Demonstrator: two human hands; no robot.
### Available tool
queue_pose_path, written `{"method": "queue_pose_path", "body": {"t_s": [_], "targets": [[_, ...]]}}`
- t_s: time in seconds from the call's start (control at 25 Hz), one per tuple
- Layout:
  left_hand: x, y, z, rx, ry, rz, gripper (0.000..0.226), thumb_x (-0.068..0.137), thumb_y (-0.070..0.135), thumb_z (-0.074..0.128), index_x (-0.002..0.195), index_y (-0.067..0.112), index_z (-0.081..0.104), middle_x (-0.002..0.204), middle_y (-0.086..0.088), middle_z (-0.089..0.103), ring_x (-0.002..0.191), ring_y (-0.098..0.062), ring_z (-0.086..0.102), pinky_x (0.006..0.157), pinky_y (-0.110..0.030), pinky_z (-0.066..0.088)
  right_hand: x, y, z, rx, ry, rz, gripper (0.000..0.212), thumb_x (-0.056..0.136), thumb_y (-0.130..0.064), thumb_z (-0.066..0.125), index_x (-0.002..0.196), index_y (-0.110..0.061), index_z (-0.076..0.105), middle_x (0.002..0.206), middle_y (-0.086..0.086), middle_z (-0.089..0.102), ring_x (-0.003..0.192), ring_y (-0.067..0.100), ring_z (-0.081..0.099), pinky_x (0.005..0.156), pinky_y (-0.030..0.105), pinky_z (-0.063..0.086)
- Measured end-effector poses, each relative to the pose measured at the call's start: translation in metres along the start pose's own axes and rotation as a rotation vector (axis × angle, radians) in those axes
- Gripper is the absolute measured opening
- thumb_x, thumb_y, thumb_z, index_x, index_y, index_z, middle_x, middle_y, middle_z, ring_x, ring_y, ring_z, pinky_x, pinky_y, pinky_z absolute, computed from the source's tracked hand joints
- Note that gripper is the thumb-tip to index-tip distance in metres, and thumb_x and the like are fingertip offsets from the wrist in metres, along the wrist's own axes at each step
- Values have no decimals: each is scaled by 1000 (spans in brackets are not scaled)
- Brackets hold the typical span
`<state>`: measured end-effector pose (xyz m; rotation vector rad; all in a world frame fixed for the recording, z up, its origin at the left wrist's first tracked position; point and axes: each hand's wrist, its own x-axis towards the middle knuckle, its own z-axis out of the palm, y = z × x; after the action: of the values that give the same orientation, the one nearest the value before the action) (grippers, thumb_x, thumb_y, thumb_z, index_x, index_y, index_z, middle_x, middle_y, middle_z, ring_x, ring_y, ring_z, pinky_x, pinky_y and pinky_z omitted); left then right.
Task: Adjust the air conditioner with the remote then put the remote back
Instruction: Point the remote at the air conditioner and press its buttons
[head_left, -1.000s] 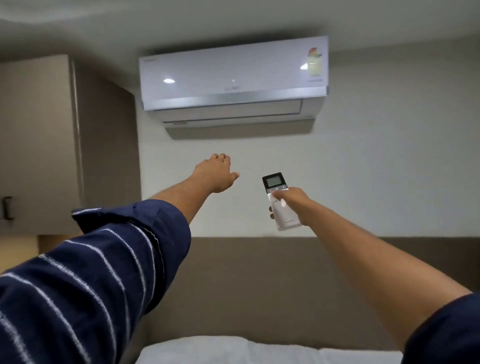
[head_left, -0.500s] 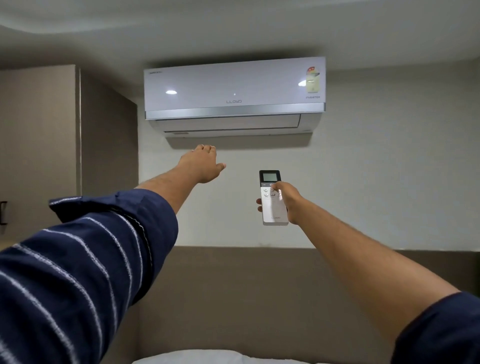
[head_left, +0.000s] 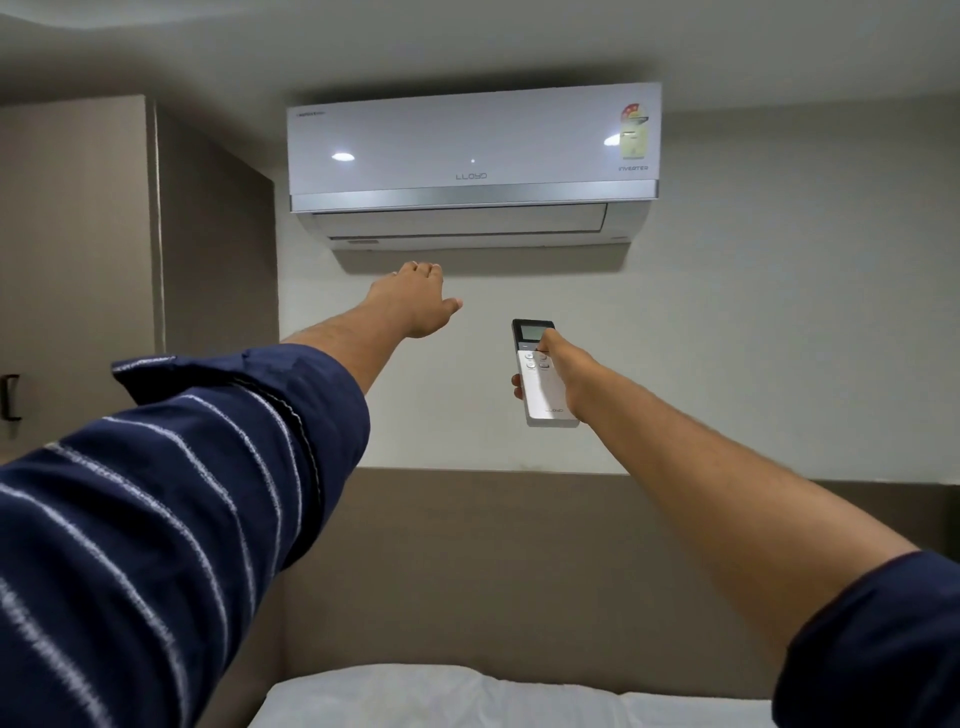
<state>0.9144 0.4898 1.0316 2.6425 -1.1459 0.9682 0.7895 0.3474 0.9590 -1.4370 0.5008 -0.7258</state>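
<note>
A white wall-mounted air conditioner (head_left: 472, 150) hangs high on the pale wall, its louver flap closed. My right hand (head_left: 563, 376) holds a slim white remote (head_left: 543, 395) upright below the unit's right half. The remote has a dark display at the top, and my thumb rests just under that display. My left hand (head_left: 415, 299) is stretched out flat, palm down, just beneath the unit's outlet. It holds nothing.
A beige wardrobe (head_left: 130, 249) with a dark handle (head_left: 10, 397) fills the left side. A brown padded headboard (head_left: 519, 561) runs under the wall. White pillows (head_left: 441, 699) lie along the bottom edge.
My left hand has risen closer to the air conditioner's outlet. On the remote my thumb has slid up from the lower buttons to just under the display. The view has shifted slightly.
</note>
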Motion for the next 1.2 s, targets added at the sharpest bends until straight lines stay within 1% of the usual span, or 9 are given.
{"method": "queue_pose_path", "body": {"t_s": [0.12, 0.28, 0.44, 0.52, 0.68, 0.76, 0.92, 1.08, 1.2], "targets": [[-2, 1, -1, 5, 1, 4, 70, 101, 46, 28, 156, 6, 13, 163, -8, 18, 151, -24, 16, 114, -47, 27, -2, -7, 3, -20, -3, 1, 22, 88, -25, 43, 93, -10, 57, 74, 15, 69, 55, 26, 65, 49, 24, 49], [-3, -3, -6, 1, 17, 8, 69, 101, 46, 28, 156, 6, 13, 163, -7, 18, 151, -23, 16, 114, -46, 27, -13, -13, 4, -32, -42, 0, 16, 88, -22, 42, 90, -11, 55, 77, 15, 68, 61, 27, 64, 55, 27, 49], [-3, -12, -17, 17, 56, 21, 70, 100, 46, 29, 156, 7, 13, 163, -8, 18, 151, -25, 17, 115, -46, 27, -19, -19, 2, -40, -42, -11, 14, 86, -19, 43, 92, -11, 52, 76, 16, 67, 62, 28, 63, 61, 30, 51], [-5, -14, -21, 31, 63, 20, 70, 100, 47, 29, 156, 8, 13, 163, -8, 18, 151, -26, 17, 115, -46, 27, -21, -21, 0, -45, -33, -12, 17, 85, -19, 44, 96, -10, 52, 72, 16, 69, 62, 29, 64, 61, 31, 52], [-11, -13, -21, 23, 52, 18, 69, 100, 47, 30, 155, 8, 15, 162, -9, 20, 149, -27, 21, 114, -45, 28, -23, -24, -1, -66, -19, -19, 20, 86, -21, 45, 102, -12, 54, 54, 12, 70, 59, 28, 66, 59, 29, 52], [-13, -11, -17, 20, 48, 22, 69, 100, 47, 30, 155, 7, 15, 162, -9, 20, 149, -26, 21, 114, -44, 28, -25, -27, 1, -72, -14, -22, 21, 85, -22, 45, 102, -12, 54, 54, 12, 70, 58, 28, 66, 58, 28, 52], [-14, -11, -9, 10, 30, 24, 70, 100, 47, 29, 156, 7, 14, 163, -7, 19, 151, -24, 19, 114, -46, 28, -31, -29, 4, -74, -12, -21, 18, 86, -21, 45, 96, -11, 55, 53, 12, 69, 47, 26, 66, 54, 26, 51], [-14, -12, -7, -9, 15, 24, 70, 100, 47, 29, 156, 7, 13, 163, -7, 18, 151, -23, 17, 114, -46, 28, -28, -29, 8, -77, -5, -20, 23, 86, -22, 45, 104, -11, 55, 55, 13, 70, 54, 28, 66, 56, 27, 52], [-13, -12, -4, -7, 6, 28, 70, 100, 48, 28, 156, 7, 13, 163, -7, 18, 151, -23, 17, 114, -46, 29, -28, -28, 10, -69, -10, -23, 21, 87, -21, 45, 102, -11, 55, 54, 13, 70, 45, 27, 66, 49, 25, 53]]}}
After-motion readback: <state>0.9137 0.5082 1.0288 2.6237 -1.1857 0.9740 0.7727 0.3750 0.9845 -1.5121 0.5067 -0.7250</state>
